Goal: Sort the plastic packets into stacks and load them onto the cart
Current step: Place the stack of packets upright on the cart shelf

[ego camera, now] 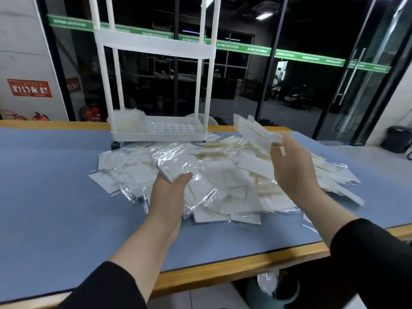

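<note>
The loose heap of clear plastic packets with white inserts [223, 181] lies spread over the blue-topped surface with a wooden edge [55, 197], directly in front of the person and touching the foot of the cart. Out of that heap two gathered bundles are in hand. The left hand [171, 192] is low, at the near left side of the heap; its thumb and fingers [186, 176] curl round a small squared stack of packets [176, 166], whose long axis runs away from the person, up and to the left. The right hand [292, 166] is raised above the right half of the heap and grips a fanned bundle of packets [256, 134], which points up and left toward the cart.

The white plastic tiered cart [160, 130] stands on the far side of the heap, beyond both hands. Its perforated bottom tray already holds one stack of clear packets [129, 121] at its left end; the rest of the tray floor shows bare. The raised right bundle looks nearer to the tray's open right part, so that hand probably has the shorter reach.

Behind the cart, a green band on the glass wall [245, 49] reads "MAXIMUM" in mirrored letters, repeated. A red notice [29, 88] on the left wall is too small to read.
</note>
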The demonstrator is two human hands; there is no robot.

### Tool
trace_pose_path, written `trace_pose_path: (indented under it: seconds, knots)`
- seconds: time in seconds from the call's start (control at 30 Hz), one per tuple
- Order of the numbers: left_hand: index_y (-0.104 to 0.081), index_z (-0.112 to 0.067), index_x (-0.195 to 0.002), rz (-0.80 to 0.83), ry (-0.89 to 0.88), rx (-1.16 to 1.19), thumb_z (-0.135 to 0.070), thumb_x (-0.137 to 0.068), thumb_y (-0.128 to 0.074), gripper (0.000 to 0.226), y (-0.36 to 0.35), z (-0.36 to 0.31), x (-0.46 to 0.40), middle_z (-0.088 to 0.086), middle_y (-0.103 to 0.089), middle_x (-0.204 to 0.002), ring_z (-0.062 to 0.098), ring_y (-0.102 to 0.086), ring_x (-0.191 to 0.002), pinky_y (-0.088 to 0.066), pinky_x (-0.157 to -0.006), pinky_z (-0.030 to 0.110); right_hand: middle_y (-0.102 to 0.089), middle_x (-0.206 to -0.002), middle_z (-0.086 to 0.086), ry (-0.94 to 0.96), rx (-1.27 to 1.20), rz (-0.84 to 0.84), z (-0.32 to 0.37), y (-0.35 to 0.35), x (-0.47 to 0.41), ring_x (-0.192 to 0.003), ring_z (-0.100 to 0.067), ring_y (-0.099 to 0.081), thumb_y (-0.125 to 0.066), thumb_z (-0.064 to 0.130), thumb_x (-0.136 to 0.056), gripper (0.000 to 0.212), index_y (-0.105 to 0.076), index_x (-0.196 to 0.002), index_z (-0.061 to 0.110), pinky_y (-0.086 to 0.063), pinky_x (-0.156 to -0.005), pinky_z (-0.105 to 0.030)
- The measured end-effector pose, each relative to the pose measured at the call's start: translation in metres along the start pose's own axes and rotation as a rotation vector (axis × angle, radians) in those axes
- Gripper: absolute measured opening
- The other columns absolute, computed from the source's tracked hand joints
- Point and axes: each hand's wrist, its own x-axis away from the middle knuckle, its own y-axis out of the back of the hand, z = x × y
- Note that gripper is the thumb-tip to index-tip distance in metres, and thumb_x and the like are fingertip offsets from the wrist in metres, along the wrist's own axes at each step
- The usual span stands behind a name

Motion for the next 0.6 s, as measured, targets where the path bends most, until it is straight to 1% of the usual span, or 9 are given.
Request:
trace_pose_path:
  seconds: [0.1,0.17,0.2,0.3,0.33,0.43,0.47,0.53,0.6]
  knots:
    - [-0.066,-0.021,-0.119,-0.016,0.113,0.117,-0.024,-0.096,-0.065,0.023,0.002,-0.003,0.001,0.011,-0.074,-0.115,0.034,-0.069,-0.112,-0.055,-0.095,0.056,-0.066,-0.093,0.014,0.192,-0.007,0.044,0.037,-0.013,0.021,-0.082,-0.003,-0.055,-0.049,0.005,-0.1,0.035,-0.066,-0.123,0.025,-0.038,-0.073,-0.006]
    - [-0.065,-0.024,-0.121,-0.041,0.19,0.212,-0.042,-0.097,-0.064,0.03,0.004,-0.009,0.005,0.009,-0.074,-0.119,0.034,-0.07,-0.112,-0.059,-0.08,0.047,-0.068,-0.117,0.004,0.333,0.009,0.107,0.052,-0.034,0.034,-0.107,-0.014,-0.058,-0.056,-0.008,-0.09,0.041,-0.07,-0.12,0.017,-0.041,-0.091,-0.014]
    - [-0.065,-0.026,-0.123,-0.058,0.225,0.258,-0.053,-0.096,-0.063,0.038,0.007,-0.012,0.007,0.008,-0.075,-0.118,0.031,-0.071,-0.109,-0.058,-0.078,0.043,-0.067,-0.12,0.0,0.392,0.009,0.133,0.058,-0.046,0.039,-0.111,-0.018,-0.057,-0.057,-0.013,-0.086,0.044,-0.072,-0.117,0.014,-0.039,-0.096,-0.015]
    - [-0.062,-0.021,-0.131,-0.043,0.274,0.359,-0.073,-0.081,-0.063,0.072,0.02,-0.023,0.016,0.009,-0.075,-0.117,0.029,-0.074,-0.105,-0.057,-0.094,0.044,-0.064,-0.127,-0.007,0.496,-0.017,0.258,0.08,-0.075,0.055,-0.118,-0.02,-0.054,-0.055,-0.012,-0.081,0.049,-0.071,-0.121,0.012,-0.039,-0.102,-0.019]
    - [-0.063,-0.018,-0.13,-0.056,0.266,0.372,-0.07,-0.081,-0.066,0.071,0.028,-0.028,0.018,0.009,-0.076,-0.116,0.028,-0.074,-0.103,-0.058,-0.094,0.044,-0.062,-0.131,-0.007,0.532,-0.043,0.356,0.09,-0.079,0.06,-0.122,-0.019,-0.053,-0.051,-0.008,-0.082,0.05,-0.069,-0.125,0.012,-0.038,-0.104,-0.02]
    - [-0.071,-0.01,-0.114,-0.12,0.217,0.363,-0.036,-0.092,-0.073,0.034,0.055,-0.039,0.02,0.006,-0.078,-0.094,0.022,-0.076,-0.078,-0.059,-0.064,0.031,-0.045,-0.149,0.008,0.577,-0.176,0.701,0.116,-0.084,0.069,-0.137,0.0,-0.037,-0.047,0.014,-0.091,0.052,-0.057,-0.141,0.02,-0.021,-0.109,-0.005]
    - [-0.072,-0.008,-0.107,-0.153,0.208,0.331,-0.026,-0.092,-0.073,0.024,0.065,-0.044,0.021,0.008,-0.077,-0.088,0.023,-0.074,-0.072,-0.056,-0.059,0.03,-0.04,-0.152,0.015,0.581,-0.241,0.736,0.124,-0.086,0.071,-0.14,0.007,-0.03,-0.048,0.025,-0.093,0.051,-0.054,-0.143,0.023,-0.018,-0.11,-0.005]
    - [-0.073,-0.006,-0.109,-0.198,0.194,0.308,-0.019,-0.089,-0.075,0.024,0.086,-0.051,0.021,0.014,-0.077,-0.096,0.031,-0.075,-0.078,-0.058,-0.062,0.038,-0.036,-0.153,0.022,0.473,-0.376,0.627,0.139,-0.099,0.077,-0.142,0.009,-0.026,-0.053,0.047,-0.095,0.053,-0.05,-0.144,0.029,-0.02,-0.111,-0.007]
    - [-0.071,-0.005,-0.119,-0.186,0.143,0.33,-0.016,-0.089,-0.074,0.032,0.104,-0.059,0.022,0.019,-0.075,-0.111,0.039,-0.074,-0.096,-0.062,-0.072,0.049,-0.042,-0.145,0.022,0.205,-0.516,0.494,0.157,-0.114,0.08,-0.134,0.009,-0.037,-0.063,0.054,-0.091,0.061,-0.045,-0.145,0.032,-0.033,-0.104,-0.011]
